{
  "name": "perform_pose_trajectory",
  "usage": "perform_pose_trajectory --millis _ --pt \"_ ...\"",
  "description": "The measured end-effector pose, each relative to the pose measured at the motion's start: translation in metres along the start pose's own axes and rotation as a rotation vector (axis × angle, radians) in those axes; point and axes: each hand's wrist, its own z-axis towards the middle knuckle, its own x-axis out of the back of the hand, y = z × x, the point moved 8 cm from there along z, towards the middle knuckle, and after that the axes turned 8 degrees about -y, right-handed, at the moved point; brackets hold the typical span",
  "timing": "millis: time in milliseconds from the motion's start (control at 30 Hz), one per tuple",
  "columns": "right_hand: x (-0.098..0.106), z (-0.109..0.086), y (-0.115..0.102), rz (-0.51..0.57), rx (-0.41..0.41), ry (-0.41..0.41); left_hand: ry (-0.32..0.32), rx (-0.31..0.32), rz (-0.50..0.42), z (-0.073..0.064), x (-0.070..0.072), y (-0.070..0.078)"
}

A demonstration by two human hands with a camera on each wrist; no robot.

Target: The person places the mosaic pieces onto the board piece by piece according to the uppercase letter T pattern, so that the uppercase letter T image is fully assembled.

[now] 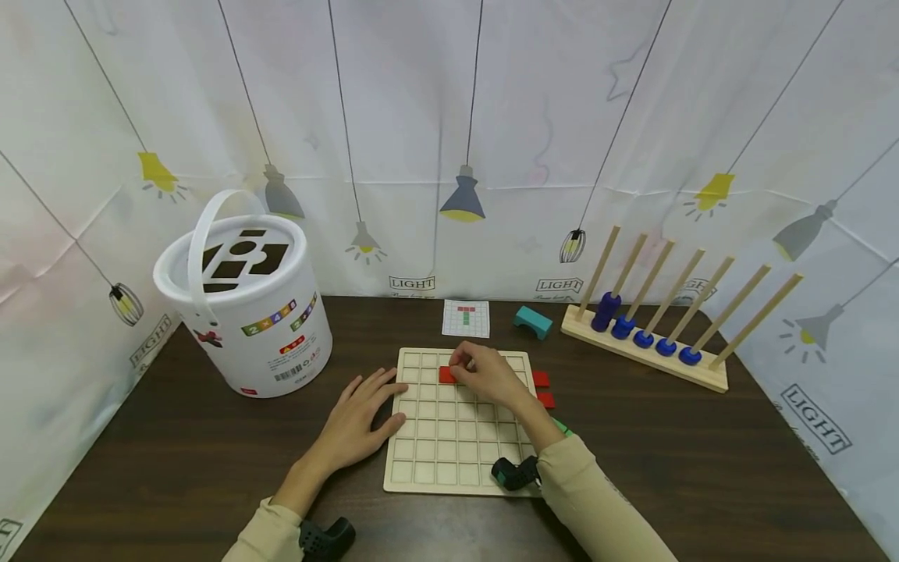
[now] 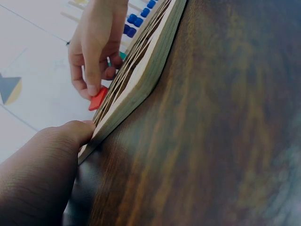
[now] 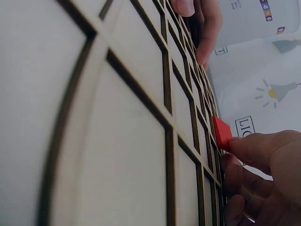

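A wooden grid board (image 1: 426, 472) lies flat on the table. My right hand (image 1: 492, 378) is over its upper part and pinches a red square tile (image 1: 446, 375) between thumb and fingers. The left wrist view shows this red tile (image 2: 98, 100) tilted at the board's surface; in the right wrist view the thumb presses on its edge (image 3: 222, 133). My left hand (image 1: 357, 425) rests spread at the board's left edge, its fingertips touching the rim. Beside the right edge lie two more red tiles (image 1: 545, 400), and a green piece (image 1: 563, 427) is partly hidden by the right forearm.
Behind the board lies a printed grid card (image 1: 479, 328) with a red and green T shape, next to a teal arch block (image 1: 534, 321). A white lidded bucket (image 1: 295, 312) stands at left. At back right is a wooden peg stand (image 1: 649, 357) with blue beads.
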Motion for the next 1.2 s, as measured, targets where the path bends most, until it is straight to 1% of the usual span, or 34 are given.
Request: perform_pose_trajectory --millis 200,433,567,733,867,1033,1200 --pt "-0.003 0.004 0.001 -0.068 -0.051 0.017 -0.007 0.001 0.001 0.000 0.001 0.000" --pt "-0.002 0.003 -0.005 -0.105 -0.051 0.030 -0.006 0.006 -0.003 0.000 0.002 0.000" --pt "-0.002 0.001 -0.005 -0.090 -0.044 0.013 -0.007 0.003 -0.001 0.000 0.001 0.000" --pt "0.001 -0.002 -0.002 -0.016 -0.024 -0.017 -0.008 0.002 -0.003 0.000 -0.001 -0.001" --pt "0.006 -0.007 -0.003 0.012 -0.003 -0.023 -0.009 0.003 -0.003 0.000 -0.001 0.000" --pt "0.015 -0.016 -0.001 -0.014 -0.007 0.002 0.001 -0.006 0.004 0.000 0.000 0.001" --pt "0.027 -0.027 0.005 -0.037 0.007 0.026 0.019 -0.020 0.011 -0.001 -0.001 0.000"
